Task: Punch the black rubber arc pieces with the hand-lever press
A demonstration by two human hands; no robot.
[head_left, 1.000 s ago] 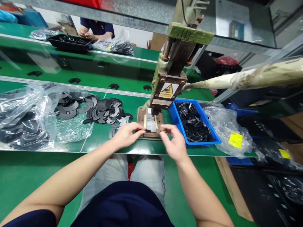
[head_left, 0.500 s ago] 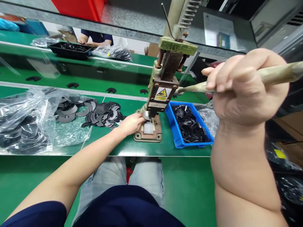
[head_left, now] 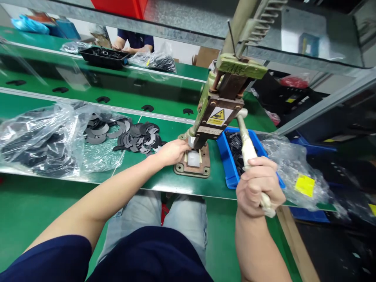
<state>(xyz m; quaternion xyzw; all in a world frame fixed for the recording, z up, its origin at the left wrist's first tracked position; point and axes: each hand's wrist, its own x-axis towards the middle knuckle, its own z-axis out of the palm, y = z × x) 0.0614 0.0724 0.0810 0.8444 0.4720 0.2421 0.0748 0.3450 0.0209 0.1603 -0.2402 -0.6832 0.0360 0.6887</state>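
My right hand (head_left: 260, 186) is wrapped round the pale, tape-covered lever (head_left: 248, 147) of a green hand press (head_left: 221, 105). The lever slopes down from the press's right side towards me. At the press base (head_left: 192, 170), my left hand (head_left: 173, 152) has its fingers pressed together beside the ram. Whatever those fingertips pinch is hidden by the hand and the tool. A whitish block (head_left: 194, 159) sits on the base in front of the ram. Left of the press lies a pile of black and grey curved pieces (head_left: 141, 137), partly on a clear plastic bag (head_left: 67, 137).
A blue bin (head_left: 232, 178) of small black parts stands right of the press, with plastic bags (head_left: 296, 176) beside it. Dark curved pieces (head_left: 102, 99) lie along the green belt behind. A metal shelf (head_left: 182, 31) hangs above. Across the belt, a person (head_left: 135, 42) sits by a black tray (head_left: 102, 58).
My right hand has swung the lever downward, from nearly level to sloping towards me. My left hand stays at the press base. The view has shifted somewhat.
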